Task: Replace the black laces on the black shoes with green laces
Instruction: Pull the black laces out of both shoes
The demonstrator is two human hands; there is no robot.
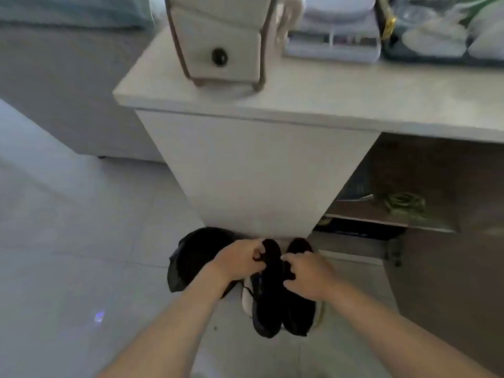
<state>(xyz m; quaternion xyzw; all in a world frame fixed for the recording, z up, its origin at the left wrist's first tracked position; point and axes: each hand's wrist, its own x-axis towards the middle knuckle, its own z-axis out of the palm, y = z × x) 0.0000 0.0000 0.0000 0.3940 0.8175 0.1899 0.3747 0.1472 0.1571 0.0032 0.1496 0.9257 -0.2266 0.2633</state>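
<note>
Two black shoes stand side by side on the tiled floor in front of a white cabinet, toes toward it. My left hand (237, 261) pinches the black lace near the top of the left shoe (268, 298). My right hand (308, 274) grips the lace area between the left shoe and the right shoe (298, 309). A loose black lace end (246, 290) trails off the left shoe's side. A bundle of green laces (406, 204) lies on a low shelf under the desk, to the right. The picture is blurred, so the eyelets are not readable.
A black bag (196, 257) sits on the floor left of the shoes. The white cabinet (256, 175) carries a desk top (313, 105) with a beige box (221, 39) and storage trays (332, 42). Pale floor tiles (81, 241) spread to the left.
</note>
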